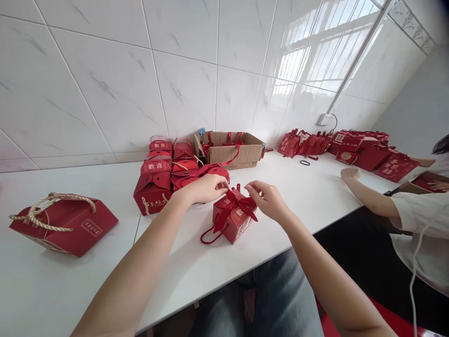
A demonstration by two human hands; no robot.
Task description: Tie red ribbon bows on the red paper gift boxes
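A small red gift box (234, 230) stands on the white table in front of me, with a red ribbon (231, 206) tied in a bow across its top. My left hand (210, 187) pinches the ribbon at the bow's left side, fingertips just over the box. From the other side, my right hand (268, 199) has thumb and forefinger closed on the bow's right part. The exact grip points are small and partly covered by the fingers. A dark red cord handle (210, 238) loops out from the box onto the table.
Several red boxes (154, 182) are stacked behind my left forearm. An open cardboard box (242, 159) with red ribbons stands against the tiled wall. At left lies a larger red box (82, 229) with rope handles. Red bags (305, 142) and a co-worker's arm (372, 194) are at right.
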